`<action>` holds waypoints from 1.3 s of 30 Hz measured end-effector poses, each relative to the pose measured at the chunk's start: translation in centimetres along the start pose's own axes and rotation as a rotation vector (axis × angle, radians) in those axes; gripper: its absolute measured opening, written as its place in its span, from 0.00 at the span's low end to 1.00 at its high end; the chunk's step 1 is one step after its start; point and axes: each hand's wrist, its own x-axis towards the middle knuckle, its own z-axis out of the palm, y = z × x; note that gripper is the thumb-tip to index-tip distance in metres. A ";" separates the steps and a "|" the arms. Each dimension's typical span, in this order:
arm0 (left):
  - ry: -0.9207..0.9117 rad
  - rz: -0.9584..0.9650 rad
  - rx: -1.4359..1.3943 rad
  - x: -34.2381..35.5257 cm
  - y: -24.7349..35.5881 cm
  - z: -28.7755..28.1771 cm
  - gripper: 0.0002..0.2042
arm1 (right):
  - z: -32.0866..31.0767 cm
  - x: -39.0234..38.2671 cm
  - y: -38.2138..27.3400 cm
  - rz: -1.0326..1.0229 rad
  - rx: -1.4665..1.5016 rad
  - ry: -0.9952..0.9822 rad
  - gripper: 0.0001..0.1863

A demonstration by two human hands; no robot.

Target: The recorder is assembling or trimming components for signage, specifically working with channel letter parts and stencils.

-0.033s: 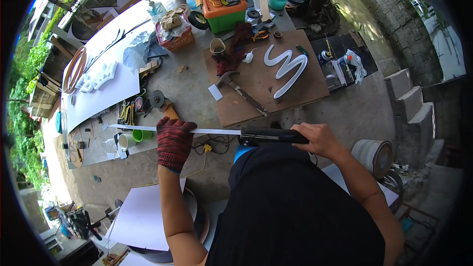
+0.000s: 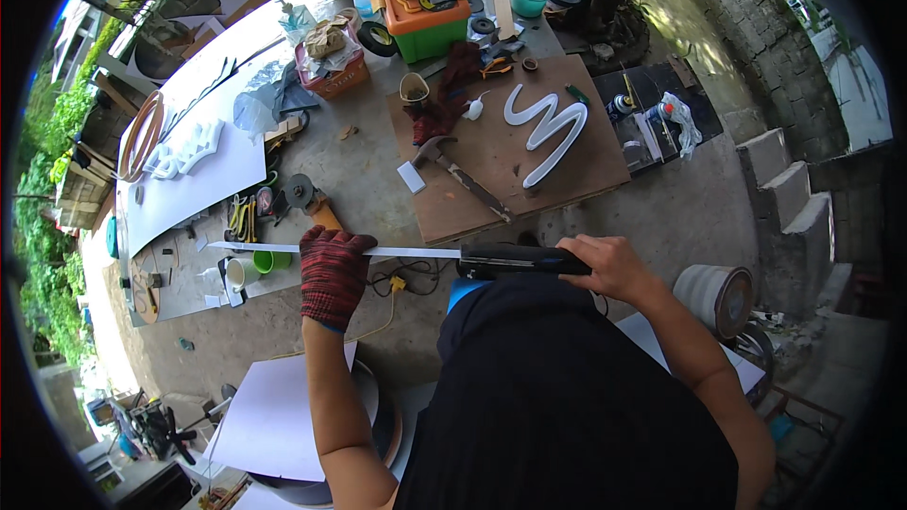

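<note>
My left hand [image 2: 335, 269], in a red-and-black knit glove, is closed round a thin white strip [image 2: 416, 252]. One end of the strip sticks out to the left past the glove; the other meets a long black bar-shaped tool [image 2: 515, 260] in front of my body. My bare right hand [image 2: 602, 264] grips that tool at its right end, thumb and fingers wrapped over it. What lies under the tool is partly hidden by my dark clothing. Beyond, a hammer [image 2: 463, 179] and a white curved channel letter [image 2: 553, 137] rest on a brown board [image 2: 590, 165].
An angle grinder [image 2: 316, 203] and a green cup [image 2: 272, 260] sit near my left hand. Farther back stand an orange-and-green toolbox [image 2: 430, 28] and a red basket [image 2: 335, 80]. White lettering [image 2: 194, 151] lies on a white sheet. A large strip roll [image 2: 713, 300] is at right.
</note>
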 end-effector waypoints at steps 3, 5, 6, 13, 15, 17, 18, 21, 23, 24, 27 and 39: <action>0.018 0.001 -0.026 0.4 0.7 -0.4 0.12 | 0.3 -0.4 0.6 -0.001 0.000 0.017 0.23; -0.001 -0.012 -0.038 0.6 1.2 -0.6 0.13 | 0.4 -0.7 1.1 -0.006 -0.002 0.027 0.23; -0.018 -0.030 -0.048 0.8 1.6 -0.8 0.13 | 0.4 -0.9 1.4 -0.002 0.009 0.024 0.23; -0.006 -0.050 -0.018 1.9 4.8 -1.9 0.12 | -0.2 -2.6 3.7 0.011 0.044 0.037 0.23; 0.015 -0.052 -0.015 2.3 6.1 -2.2 0.11 | -0.5 -3.2 4.6 0.003 0.061 0.055 0.23; 0.019 -0.062 -0.006 2.6 7.3 -2.2 0.10 | -0.8 -3.9 5.6 -0.004 0.081 0.070 0.22; 0.024 -0.072 -0.008 2.7 7.9 -2.3 0.09 | -1.0 -4.2 6.1 0.006 0.092 0.058 0.23; -0.010 -0.093 0.018 3.1 9.9 -2.6 0.08 | -1.0 -5.2 7.6 0.008 0.125 0.055 0.23; -0.017 -0.104 0.024 3.0 10.8 -2.5 0.08 | -1.1 -5.7 8.5 0.000 0.146 0.059 0.23; -0.021 -0.112 0.022 2.8 11.3 -2.4 0.08 | -1.2 -5.9 8.8 -0.008 0.148 0.062 0.23; -0.028 -0.121 0.048 2.3 12.8 -2.6 0.10 | -1.4 -6.5 9.9 -0.031 0.158 0.052 0.23; -0.058 -0.265 0.029 -0.4 16.1 -2.0 0.12 | -2.3 -7.0 12.4 -0.140 0.174 -0.016 0.23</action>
